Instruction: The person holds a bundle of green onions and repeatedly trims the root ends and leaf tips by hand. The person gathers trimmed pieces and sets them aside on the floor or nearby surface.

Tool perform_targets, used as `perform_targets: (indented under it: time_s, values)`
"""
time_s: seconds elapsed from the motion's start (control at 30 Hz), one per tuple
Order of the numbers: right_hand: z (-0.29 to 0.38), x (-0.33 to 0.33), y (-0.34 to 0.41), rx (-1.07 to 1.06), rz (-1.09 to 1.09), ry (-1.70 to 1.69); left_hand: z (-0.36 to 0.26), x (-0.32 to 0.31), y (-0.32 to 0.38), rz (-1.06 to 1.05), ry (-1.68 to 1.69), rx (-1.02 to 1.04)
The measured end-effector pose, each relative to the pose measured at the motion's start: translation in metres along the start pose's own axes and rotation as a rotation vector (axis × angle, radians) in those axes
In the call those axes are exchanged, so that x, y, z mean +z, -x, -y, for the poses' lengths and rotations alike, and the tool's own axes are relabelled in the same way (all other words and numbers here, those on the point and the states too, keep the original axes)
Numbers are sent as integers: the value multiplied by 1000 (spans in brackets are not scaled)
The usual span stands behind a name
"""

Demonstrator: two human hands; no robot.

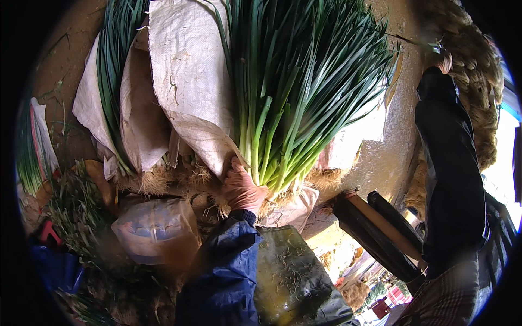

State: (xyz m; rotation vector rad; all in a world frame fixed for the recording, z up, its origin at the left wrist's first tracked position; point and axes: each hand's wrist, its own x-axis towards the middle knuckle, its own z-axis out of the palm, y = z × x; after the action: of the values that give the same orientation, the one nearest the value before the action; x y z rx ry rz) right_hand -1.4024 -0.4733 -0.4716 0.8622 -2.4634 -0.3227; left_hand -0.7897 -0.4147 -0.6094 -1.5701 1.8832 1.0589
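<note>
My left hand [244,188] is closed at the base of a large bunch of long-leaved green allium plants [281,118], next to a folded edge of white woven sacking [191,77]. The bunch fans toward the top of the view, with pale stalks and fibrous roots [267,208] at the near end. Stretched far out to the right, my right hand [442,62] appears small and partly shadowed. A thin dark leaf [408,40] runs from the bunch's leaf tips to its fingers, which seem closed on it; the fingertips are hard to make out.
More rooted plants [116,93] lie wrapped in sacking at left. A stuffed plastic bag [157,230], leafy scraps [77,212] and a blue object [57,267] sit nearer. Dark padded bars [379,236] stand at right, beside a wet dark sheet [293,273]. Brown fibrous material [473,81] lines the right.
</note>
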Motion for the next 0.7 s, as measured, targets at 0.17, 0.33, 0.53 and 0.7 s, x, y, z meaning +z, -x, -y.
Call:
perform_targets:
  time_s: [0.17, 0.33, 0.53, 0.7]
  values:
    - [58, -22, 56, -60, 76, -1117, 0, 1, -1, 1, 6, 1]
    - [208, -73, 158, -581, 489, -900, 0, 2, -1, -46, 17, 10]
    - [303, -82, 205, -631, 493, -178, -1, -2, 0, -11, 53, 8]
    - [304, -59, 207, -508, 599, -322, -2, -8, -2, 81, 7, -35]
